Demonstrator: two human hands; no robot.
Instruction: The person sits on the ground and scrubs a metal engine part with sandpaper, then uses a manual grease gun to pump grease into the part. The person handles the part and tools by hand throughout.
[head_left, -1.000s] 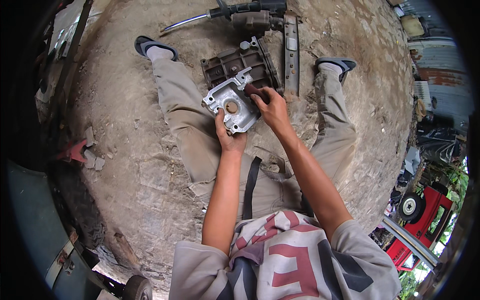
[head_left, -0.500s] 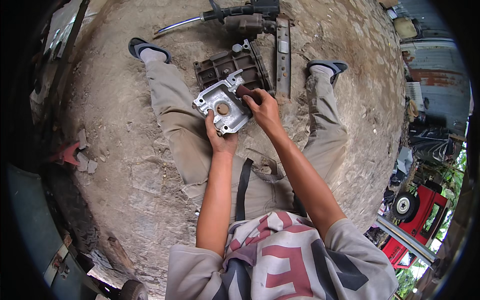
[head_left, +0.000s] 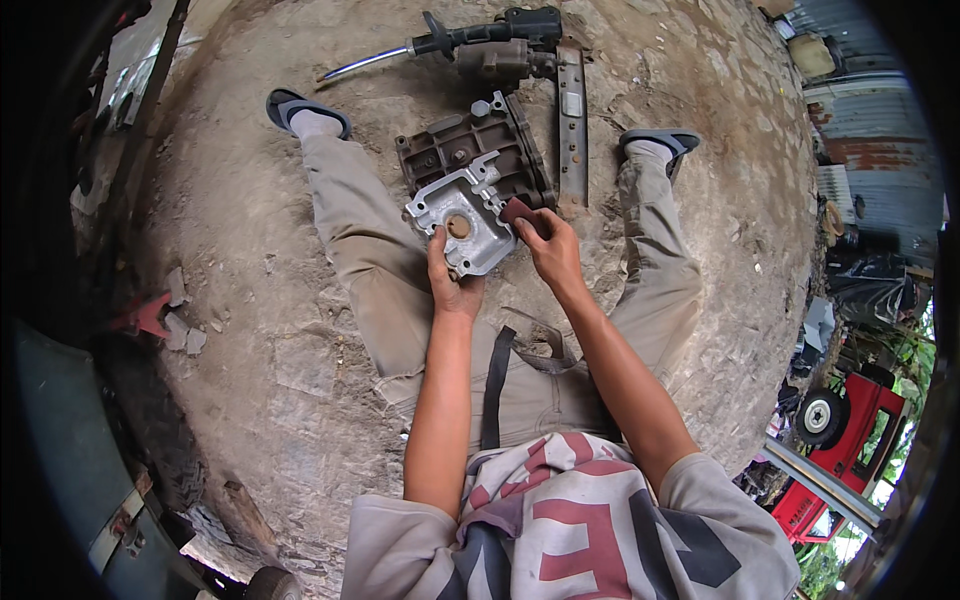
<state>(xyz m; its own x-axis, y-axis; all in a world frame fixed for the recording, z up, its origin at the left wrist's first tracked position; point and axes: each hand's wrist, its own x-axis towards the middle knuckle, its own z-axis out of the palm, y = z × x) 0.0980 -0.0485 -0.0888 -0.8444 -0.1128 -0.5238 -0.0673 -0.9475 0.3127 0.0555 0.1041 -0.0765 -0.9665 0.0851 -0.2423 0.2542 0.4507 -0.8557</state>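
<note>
My left hand (head_left: 456, 282) grips the near edge of a silvery cast-metal cover (head_left: 484, 243), its thumb on the near-left rim. The cover is shallow and box-like, with bolt lugs and a round hole, and its hollow side faces up. My right hand (head_left: 552, 252) pinches a folded reddish-brown piece of sandpaper (head_left: 515, 211) against the cover's right rim. Just beyond, a dark brown ribbed metal housing (head_left: 425, 162) lies on the ground, partly hidden by the cover.
Past the housing lie a shock absorber (head_left: 450, 38), a rusty cylindrical part (head_left: 490, 62) and a long metal bar (head_left: 572, 130). My legs stretch out on either side. A red jack stand (head_left: 148, 315) is at left; a red vehicle (head_left: 850, 450) stands far right.
The sandpaper and my right hand have shifted a little along the cover's right rim, toward me. My left hand keeps its hold. The whole view has moved slightly.
</note>
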